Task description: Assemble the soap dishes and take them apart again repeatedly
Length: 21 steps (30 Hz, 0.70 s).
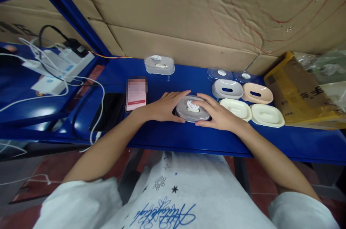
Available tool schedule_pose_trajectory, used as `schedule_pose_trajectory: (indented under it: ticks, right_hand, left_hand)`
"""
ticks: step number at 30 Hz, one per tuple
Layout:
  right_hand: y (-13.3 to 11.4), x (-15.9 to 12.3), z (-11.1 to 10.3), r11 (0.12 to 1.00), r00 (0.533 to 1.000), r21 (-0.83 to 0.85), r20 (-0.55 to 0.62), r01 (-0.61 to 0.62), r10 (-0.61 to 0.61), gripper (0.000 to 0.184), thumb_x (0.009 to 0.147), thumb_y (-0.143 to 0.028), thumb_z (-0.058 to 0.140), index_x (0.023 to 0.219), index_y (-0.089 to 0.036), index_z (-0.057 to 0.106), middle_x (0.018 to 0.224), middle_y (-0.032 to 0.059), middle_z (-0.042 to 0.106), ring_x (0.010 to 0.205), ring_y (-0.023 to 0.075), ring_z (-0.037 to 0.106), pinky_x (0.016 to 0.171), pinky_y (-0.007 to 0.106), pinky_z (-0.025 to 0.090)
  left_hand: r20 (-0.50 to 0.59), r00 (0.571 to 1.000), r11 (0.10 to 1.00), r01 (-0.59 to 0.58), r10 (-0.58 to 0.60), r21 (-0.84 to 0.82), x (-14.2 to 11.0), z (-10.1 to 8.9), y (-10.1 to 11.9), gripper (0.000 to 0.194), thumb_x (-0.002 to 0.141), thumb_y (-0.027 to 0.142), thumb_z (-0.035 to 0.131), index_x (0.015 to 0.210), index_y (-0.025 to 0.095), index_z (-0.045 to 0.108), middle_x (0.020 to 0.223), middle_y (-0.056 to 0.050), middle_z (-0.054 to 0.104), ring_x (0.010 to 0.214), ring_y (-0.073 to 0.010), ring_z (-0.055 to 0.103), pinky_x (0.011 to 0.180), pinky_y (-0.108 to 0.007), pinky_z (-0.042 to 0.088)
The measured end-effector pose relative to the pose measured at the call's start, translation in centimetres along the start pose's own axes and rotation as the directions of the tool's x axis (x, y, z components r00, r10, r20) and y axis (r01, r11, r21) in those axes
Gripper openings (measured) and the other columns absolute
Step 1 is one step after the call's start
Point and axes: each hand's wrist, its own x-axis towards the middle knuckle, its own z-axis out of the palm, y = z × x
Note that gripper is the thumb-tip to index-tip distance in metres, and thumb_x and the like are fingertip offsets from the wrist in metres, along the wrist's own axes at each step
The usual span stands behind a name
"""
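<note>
A grey soap box with a clear lid (189, 111) lies on the blue shelf (189, 135) in front of me. My left hand (164, 106) grips its left side, fingers curled along the far edge. My right hand (216, 113) holds its right side, with fingers pressed on top of the lid near a round white sticker. Both hands are closed around the box.
A second lidded box (159, 64) sits at the back. To the right lie two clear lids (220, 74), a grey tray (227, 89), a peach tray (257, 93) and two cream trays (251, 112). A phone (136, 94), a dark tablet (106, 112), power strips with cables (58, 67) and a yellow package (297, 92) flank them.
</note>
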Motion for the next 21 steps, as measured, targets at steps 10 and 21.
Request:
schedule_pose_trajectory:
  ticks: [10,21]
  right_hand:
    - [3.4,4.2,-2.8,0.968,0.996,-0.235,0.001,-0.084,0.086,0.072,0.101,-0.060,0.069,0.160,-0.022,0.052,0.172,0.0250,0.047,0.157,0.0469,0.048,0.124,0.070,0.042]
    - [7.2,13.0,-3.1,0.866,0.981,-0.464,-0.038,-0.188,0.193,0.069,0.108,-0.044,0.056,0.170,-0.016,0.043,0.172,0.0269,0.046,0.152,0.0493,0.047,0.117,0.070,0.043]
  left_hand:
    - [-0.154,0.987,0.998,0.047,-0.041,0.030,0.0,0.8,0.1,0.113,0.103,0.056,0.069,0.178,0.038,-0.014,0.188,-0.019,0.000,0.173,-0.0464,0.013,0.125,-0.080,0.030]
    - [-0.183,0.983,0.990,0.027,0.000,0.142,-0.3,1.0,0.6,0.100,0.107,0.049,0.066,0.180,0.038,-0.001,0.188,-0.020,-0.011,0.166,-0.0511,0.031,0.122,-0.078,0.038]
